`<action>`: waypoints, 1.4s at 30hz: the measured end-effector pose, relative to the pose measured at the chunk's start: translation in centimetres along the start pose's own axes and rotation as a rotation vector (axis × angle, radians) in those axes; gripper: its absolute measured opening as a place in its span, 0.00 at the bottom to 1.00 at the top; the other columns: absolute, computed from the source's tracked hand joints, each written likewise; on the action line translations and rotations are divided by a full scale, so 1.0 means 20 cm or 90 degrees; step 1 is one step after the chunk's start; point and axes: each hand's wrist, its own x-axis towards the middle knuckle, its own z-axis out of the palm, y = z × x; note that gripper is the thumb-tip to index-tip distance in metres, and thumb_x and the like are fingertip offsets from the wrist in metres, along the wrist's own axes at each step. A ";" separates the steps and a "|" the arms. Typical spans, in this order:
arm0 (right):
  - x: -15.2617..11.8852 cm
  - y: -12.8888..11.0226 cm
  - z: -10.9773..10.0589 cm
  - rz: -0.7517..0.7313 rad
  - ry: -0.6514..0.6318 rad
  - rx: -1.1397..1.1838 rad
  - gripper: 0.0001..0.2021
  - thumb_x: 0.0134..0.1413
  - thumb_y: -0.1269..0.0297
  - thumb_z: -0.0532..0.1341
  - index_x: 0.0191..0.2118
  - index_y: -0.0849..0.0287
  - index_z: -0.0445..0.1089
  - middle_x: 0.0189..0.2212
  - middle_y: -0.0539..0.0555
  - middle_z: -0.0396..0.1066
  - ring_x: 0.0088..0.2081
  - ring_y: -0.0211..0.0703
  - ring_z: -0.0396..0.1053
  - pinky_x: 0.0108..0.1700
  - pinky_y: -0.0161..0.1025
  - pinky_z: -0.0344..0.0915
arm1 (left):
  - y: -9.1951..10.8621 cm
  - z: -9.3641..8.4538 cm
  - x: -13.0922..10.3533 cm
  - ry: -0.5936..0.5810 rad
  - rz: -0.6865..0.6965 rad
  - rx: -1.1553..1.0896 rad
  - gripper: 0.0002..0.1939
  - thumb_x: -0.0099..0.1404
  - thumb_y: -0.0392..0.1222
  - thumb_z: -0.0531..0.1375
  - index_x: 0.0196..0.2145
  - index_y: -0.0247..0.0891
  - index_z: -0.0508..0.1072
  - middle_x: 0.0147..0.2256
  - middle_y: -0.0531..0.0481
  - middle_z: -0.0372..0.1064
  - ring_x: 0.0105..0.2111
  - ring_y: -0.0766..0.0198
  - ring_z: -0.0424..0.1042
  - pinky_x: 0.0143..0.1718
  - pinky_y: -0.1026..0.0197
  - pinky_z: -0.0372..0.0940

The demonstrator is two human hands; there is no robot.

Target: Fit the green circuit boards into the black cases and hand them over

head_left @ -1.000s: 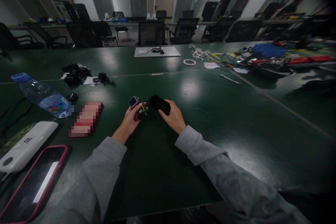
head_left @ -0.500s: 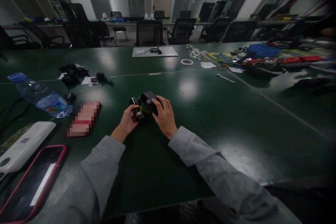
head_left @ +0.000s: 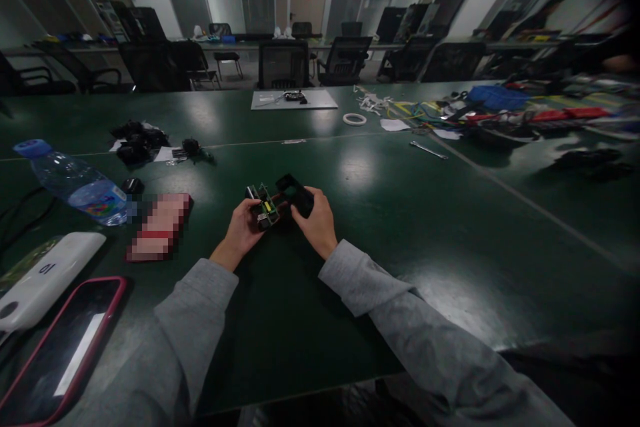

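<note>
Two hands: we are finding both occupied over the green table (head_left: 425,227).
Left hand (head_left: 240,230): it is gripping the circuit-board assembly (head_left: 269,208), fingers narrowed about its near side.
Right hand (head_left: 319,221): it is holding the black housing (head_left: 294,192), tilted, just beside the boards; we are unable to tell whether the parts are touching.
Step in hand: we are judging this as lining up boards and housing, the boards sitting outside it.
Next move: in our judgement, it is calling for a steady left grip and careful turning of the housing.
</note>
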 end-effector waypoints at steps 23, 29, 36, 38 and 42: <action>0.00 0.07 -0.05 -0.041 -0.045 0.010 0.21 0.49 0.69 0.63 0.51 0.58 0.64 0.46 0.57 0.67 0.48 0.50 0.65 0.51 0.50 0.66 | 0.01 -0.03 0.02 0.028 0.019 -0.051 0.18 0.59 0.34 0.61 0.48 0.36 0.67 0.51 0.39 0.72 0.52 0.53 0.73 0.54 0.51 0.67; -0.01 0.10 -0.07 0.023 -0.055 0.037 0.22 0.48 0.64 0.65 0.51 0.58 0.65 0.44 0.57 0.69 0.46 0.50 0.68 0.50 0.50 0.67 | 0.01 -0.04 0.02 0.015 0.017 -0.051 0.19 0.60 0.35 0.61 0.50 0.36 0.67 0.52 0.39 0.72 0.52 0.53 0.72 0.54 0.51 0.67; 0.10 0.61 -0.58 0.206 0.143 -0.023 0.26 0.43 0.62 0.70 0.50 0.61 0.65 0.44 0.61 0.70 0.45 0.53 0.70 0.51 0.53 0.65 | 0.02 -0.04 0.00 0.007 0.014 -0.046 0.20 0.60 0.36 0.61 0.51 0.36 0.66 0.53 0.38 0.70 0.53 0.53 0.72 0.53 0.51 0.67; 0.13 0.84 -0.88 0.287 0.214 -0.109 0.28 0.39 0.65 0.72 0.48 0.60 0.66 0.45 0.64 0.69 0.48 0.56 0.69 0.53 0.53 0.64 | 0.02 -0.04 0.00 0.003 0.013 -0.045 0.21 0.60 0.36 0.61 0.52 0.37 0.66 0.53 0.38 0.71 0.52 0.53 0.72 0.53 0.51 0.67; 0.02 1.08 -1.41 0.409 0.346 -0.188 0.24 0.40 0.64 0.72 0.45 0.56 0.65 0.48 0.67 0.65 0.53 0.64 0.65 0.56 0.59 0.61 | 0.02 -0.04 -0.01 -0.001 0.013 -0.044 0.21 0.60 0.36 0.61 0.52 0.36 0.66 0.53 0.38 0.71 0.52 0.53 0.72 0.52 0.51 0.68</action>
